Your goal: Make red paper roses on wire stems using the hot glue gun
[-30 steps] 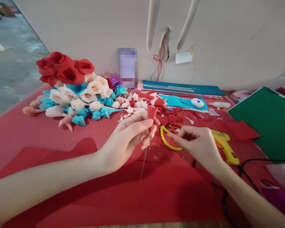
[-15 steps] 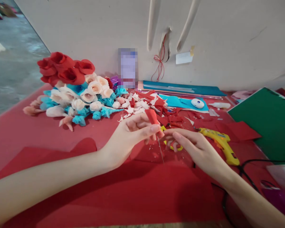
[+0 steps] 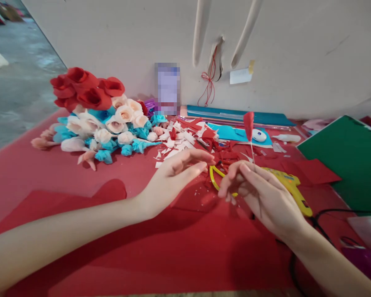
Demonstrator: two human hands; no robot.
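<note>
Red paper bud point(image 3: 249, 125) held up on thin stem point(image 3: 252, 152), right of desk point(image 3: 49, 173) middle
Right hand point(image 3: 259, 194) grips stem, exact pinch hidden; left hand point(image 3: 170, 179) half-curled, holding nothing; glue gun point(image 3: 289, 183) just beyond right hand, toward desk's right edge, flower pile point(image 3: 108, 123) by far left corner; step looks like one-handed holding, left free; next move probably calls for a light, steady pinch so bud stays upright

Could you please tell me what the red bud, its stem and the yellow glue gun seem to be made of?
Red bud: probably matte paper, perhaps crepe, judging by its folded, shineless surface.
Stem: thin and straight, likely wire, though too slender to be sure.
Glue gun: apparently molded plastic, given its smooth yellow casing.
</note>
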